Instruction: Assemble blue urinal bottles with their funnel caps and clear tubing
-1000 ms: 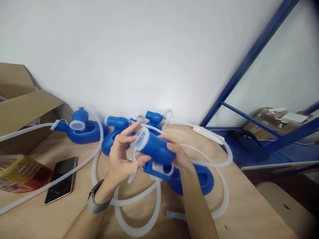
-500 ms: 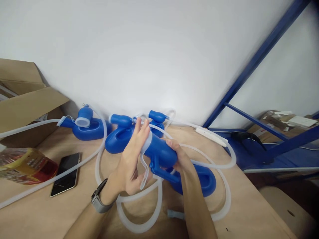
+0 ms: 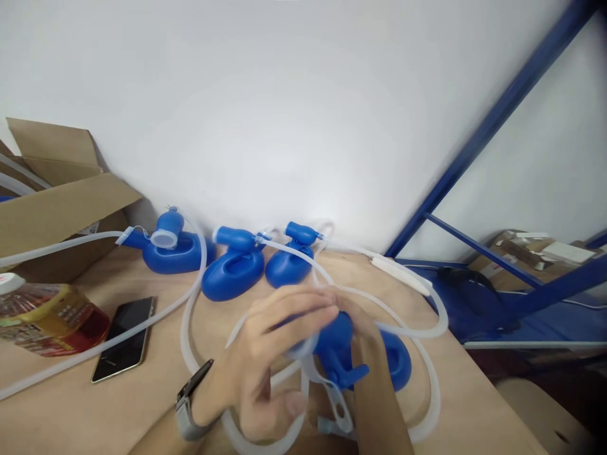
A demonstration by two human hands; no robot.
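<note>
A blue plastic urinal funnel (image 3: 334, 338) is between my hands, its translucent cap (image 3: 307, 346) turned toward my left palm. A pale cap strap (image 3: 337, 404) hangs below it, and a blue handle sticks out toward me. My left hand (image 3: 272, 354) cups over the capped end, fingers curved across the top and thumb apart below. My right hand (image 3: 358, 319) holds the funnel's far side, its fingers partly hidden. Behind it, a blue urinal bottle (image 3: 399, 360) lies on the table, partly covered by my right forearm. A translucent hose (image 3: 429, 385) loops around it.
Several more blue urinal bottles (image 3: 232, 272) with hoses lie along the wall. At left are an open carton (image 3: 71, 202), a phone (image 3: 124, 338) and a bottle of reddish liquid (image 3: 57, 319). A white power strip (image 3: 401, 273) lies near the blue rack (image 3: 474, 151).
My left hand has gone from fingering the cap, to a flat palm against it, to cupping over it. The funnel has moved lower and turned, the strap now hanging toward me.
</note>
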